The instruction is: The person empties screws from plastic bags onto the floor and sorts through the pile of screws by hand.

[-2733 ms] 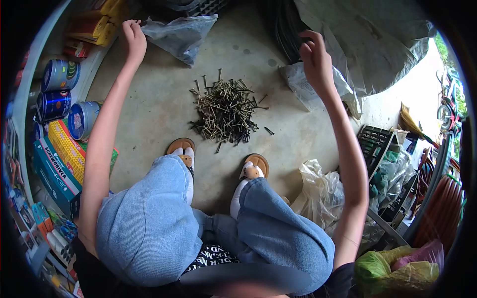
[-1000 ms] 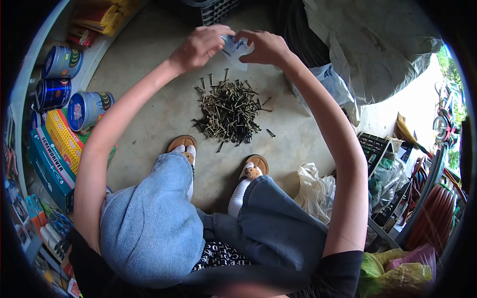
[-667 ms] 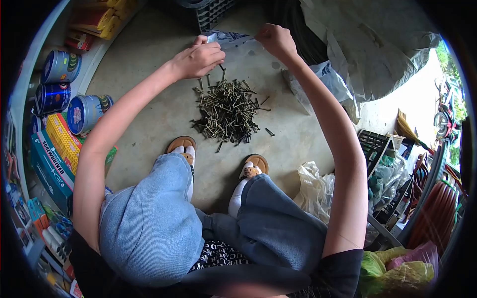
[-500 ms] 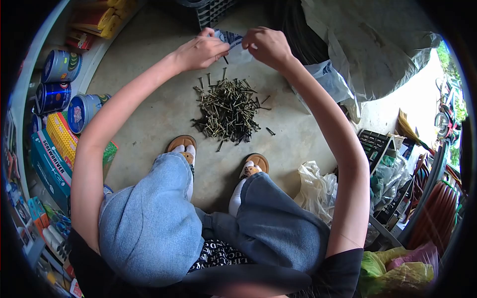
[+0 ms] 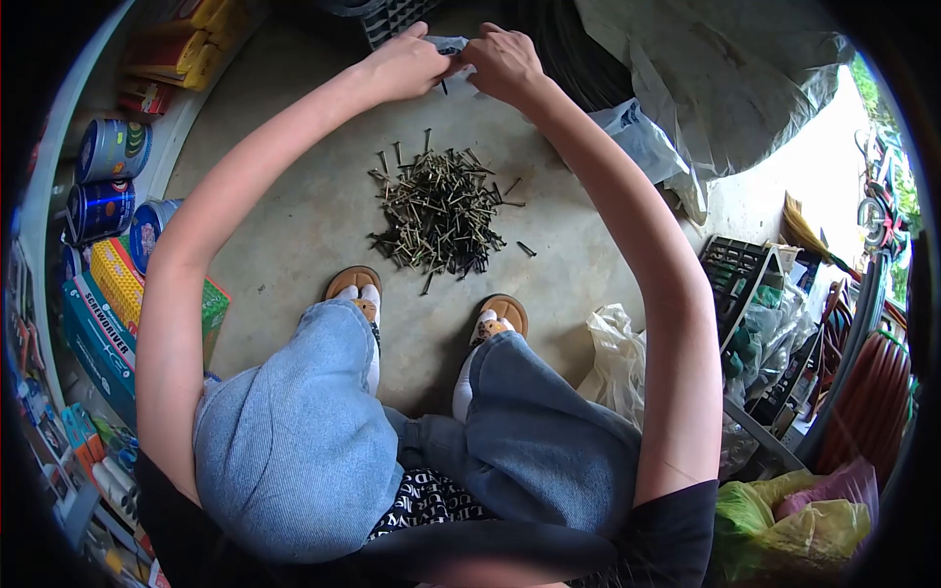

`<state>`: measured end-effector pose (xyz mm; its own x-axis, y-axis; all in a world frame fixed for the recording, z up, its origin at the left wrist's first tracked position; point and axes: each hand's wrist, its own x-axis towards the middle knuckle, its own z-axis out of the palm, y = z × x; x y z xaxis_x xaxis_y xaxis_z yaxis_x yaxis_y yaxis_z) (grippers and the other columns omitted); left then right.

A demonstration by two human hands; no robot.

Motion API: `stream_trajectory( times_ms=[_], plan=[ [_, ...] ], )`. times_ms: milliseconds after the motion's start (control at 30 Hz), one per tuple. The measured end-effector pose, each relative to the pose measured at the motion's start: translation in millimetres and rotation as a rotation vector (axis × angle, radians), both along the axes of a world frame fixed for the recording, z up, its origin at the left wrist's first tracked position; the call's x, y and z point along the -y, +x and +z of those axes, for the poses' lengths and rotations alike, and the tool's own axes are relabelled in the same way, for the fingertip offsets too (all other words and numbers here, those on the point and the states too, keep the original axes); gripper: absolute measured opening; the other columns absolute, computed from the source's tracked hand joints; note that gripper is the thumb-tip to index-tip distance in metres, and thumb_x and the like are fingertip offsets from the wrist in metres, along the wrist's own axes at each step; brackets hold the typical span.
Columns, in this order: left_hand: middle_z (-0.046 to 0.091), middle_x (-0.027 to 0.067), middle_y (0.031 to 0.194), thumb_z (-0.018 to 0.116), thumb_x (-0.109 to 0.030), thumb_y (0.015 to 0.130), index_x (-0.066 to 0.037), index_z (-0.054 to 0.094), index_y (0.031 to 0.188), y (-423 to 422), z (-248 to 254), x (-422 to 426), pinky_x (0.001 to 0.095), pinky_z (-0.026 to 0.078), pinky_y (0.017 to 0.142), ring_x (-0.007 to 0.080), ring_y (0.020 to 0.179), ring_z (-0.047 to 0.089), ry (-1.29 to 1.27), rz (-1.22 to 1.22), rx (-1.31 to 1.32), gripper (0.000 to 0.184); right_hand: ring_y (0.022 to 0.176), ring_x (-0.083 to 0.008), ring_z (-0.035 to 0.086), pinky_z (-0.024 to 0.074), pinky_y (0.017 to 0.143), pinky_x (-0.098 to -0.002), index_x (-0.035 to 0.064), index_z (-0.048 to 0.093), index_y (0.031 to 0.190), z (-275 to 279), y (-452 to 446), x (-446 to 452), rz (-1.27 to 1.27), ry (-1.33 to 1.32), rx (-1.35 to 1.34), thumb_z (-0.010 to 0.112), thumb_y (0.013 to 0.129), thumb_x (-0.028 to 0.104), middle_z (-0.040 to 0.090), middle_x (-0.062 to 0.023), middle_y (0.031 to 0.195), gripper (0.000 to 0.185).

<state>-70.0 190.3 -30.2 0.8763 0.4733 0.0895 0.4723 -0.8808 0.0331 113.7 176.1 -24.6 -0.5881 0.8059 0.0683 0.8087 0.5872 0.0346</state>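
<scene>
At the far end of the floor, my left hand [image 5: 410, 65] and my right hand [image 5: 504, 65] are close together, fingers closed on a small clear plastic bag [image 5: 449, 43] with blue print. Most of the bag is hidden behind the hands. A dark screw [image 5: 444, 87] pokes down below my left hand's fingers; what grips it is hard to make out. On the concrete nearer my feet lies a heap of brassy and dark screws [image 5: 441, 211], with a single loose screw [image 5: 526, 249] to its right.
Tins [image 5: 114, 149] and a screwdriver box [image 5: 98, 328] line the left side. A black crate [image 5: 397, 20] stands beyond my hands. Plastic sheeting [image 5: 725, 88] and a printed bag [image 5: 642, 137] lie at right, with a crumpled white bag [image 5: 618, 358] nearer me.
Both hands have moved away from me, and my right hand has come in against my left. The bag between them now shows less. The heap of screws looks the same.
</scene>
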Motion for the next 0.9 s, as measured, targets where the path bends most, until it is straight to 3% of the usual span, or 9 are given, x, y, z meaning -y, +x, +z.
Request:
stream_trajectory(
  times_ms=[67, 133, 300, 400, 433, 533, 600, 800, 900],
  plan=[
    [0.059, 0.0105, 0.066, 0.052, -0.013, 0.089, -0.008, 0.059, 0.096, -4, 4, 8, 0.0401, 0.035, 0.083, 0.0294, 0.068, 0.058, -0.084, 0.022, -0.069, 0.011, 0.093, -0.019, 0.061, 0.0511, 0.072, -0.0349, 0.0217, 0.071, 0.084, -1, -9, 0, -0.048, -0.037, 0.006, 0.06, 0.078, 0.018, 0.068, -0.0005, 0.082, 0.013],
    [0.059, 0.0108, 0.069, 0.052, -0.013, 0.089, -0.008, 0.058, 0.094, -14, 3, 21, 0.0398, 0.035, 0.084, 0.0277, 0.073, 0.058, -0.168, 0.018, 0.082, 0.01, 0.091, -0.019, 0.065, 0.0528, 0.07, -0.0342, 0.0275, 0.072, 0.085, 0, -17, -3, -0.026, -0.036, 0.008, 0.058, 0.081, 0.022, 0.069, 0.0003, 0.084, 0.015],
    [0.059, 0.0104, 0.083, 0.054, -0.01, 0.087, -0.005, 0.054, 0.089, -32, -4, 53, 0.0398, 0.036, 0.087, 0.0281, 0.082, 0.058, -0.107, 0.026, 0.159, 0.005, 0.073, -0.0223, 0.068, 0.0527, 0.06, -0.0357, 0.0205, 0.071, 0.068, 10, -53, -1, -0.007, -0.052, -0.143, 0.064, 0.075, 0.031, 0.069, -0.005, 0.075, 0.014],
    [0.059, 0.0107, 0.084, 0.056, -0.01, 0.086, -0.006, 0.053, 0.091, -36, -17, 59, 0.0402, 0.036, 0.09, 0.0269, 0.085, 0.059, 0.023, 0.001, 0.245, 0.008, 0.076, -0.023, 0.067, 0.0514, 0.063, -0.0337, 0.0179, 0.064, 0.1, 6, -67, -2, 0.143, 0.166, -0.173, 0.071, 0.069, 0.023, 0.066, -0.0031, 0.08, 0.032],
    [0.059, 0.0099, 0.09, 0.057, -0.011, 0.085, -0.007, 0.054, 0.095, -39, -17, 60, 0.0406, 0.035, 0.093, 0.025, 0.091, 0.059, 0.009, 0.04, 0.126, 0.011, 0.076, -0.023, 0.067, 0.0514, 0.063, -0.0337, 0.0179, 0.064, 0.1, 3, -68, -5, 0.151, 0.165, -0.178, 0.071, 0.069, 0.023, 0.066, -0.0031, 0.08, 0.032],
    [0.059, 0.0091, 0.096, 0.058, -0.011, 0.085, -0.006, 0.054, 0.096, -45, -22, 64, 0.0394, 0.034, 0.094, 0.0235, 0.095, 0.058, 0.068, 0.08, 0.132, 0.012, 0.083, -0.023, 0.066, 0.051, 0.067, -0.0324, 0.0191, 0.058, 0.112, 0, -60, -19, 0.301, 0.148, -0.077, 0.072, 0.069, 0.017, 0.065, -0.0023, 0.087, 0.046],
    [0.058, 0.009, 0.098, 0.059, -0.011, 0.085, -0.006, 0.054, 0.095, -50, -24, 62, 0.0385, 0.035, 0.091, 0.0229, 0.096, 0.057, 0.081, 0.079, 0.151, 0.013, 0.074, -0.0243, 0.068, 0.0519, 0.057, -0.0353, 0.0217, 0.063, 0.097, 0, -52, -24, 0.293, 0.072, 0.027, 0.061, 0.077, 0.013, 0.068, -0.0027, 0.077, 0.022],
    [0.061, 0.009, 0.089, 0.058, -0.011, 0.086, -0.006, 0.055, 0.092, -45, -9, 48, 0.0362, 0.037, 0.079, 0.0237, 0.086, 0.059, 0.057, 0.142, 0.199, 0.008, 0.074, -0.0244, 0.068, 0.0506, 0.055, -0.0365, 0.0203, 0.064, 0.087, -4, -41, -35, -0.181, 0.122, -0.253, 0.059, 0.078, 0.014, 0.067, -0.0015, 0.078, 0.012],
    [0.061, 0.0087, 0.078, 0.057, -0.012, 0.088, -0.006, 0.057, 0.09, -40, -8, 37, 0.0354, 0.037, 0.076, 0.0251, 0.078, 0.059, 0.067, 0.191, 0.299, 0.007, 0.076, -0.0239, 0.067, 0.0508, 0.058, -0.0363, 0.0197, 0.066, 0.079, -4, -35, -31, -0.003, 0.154, -0.417, 0.06, 0.078, 0.015, 0.065, 0.0014, 0.083, 0.007]
  ],
)
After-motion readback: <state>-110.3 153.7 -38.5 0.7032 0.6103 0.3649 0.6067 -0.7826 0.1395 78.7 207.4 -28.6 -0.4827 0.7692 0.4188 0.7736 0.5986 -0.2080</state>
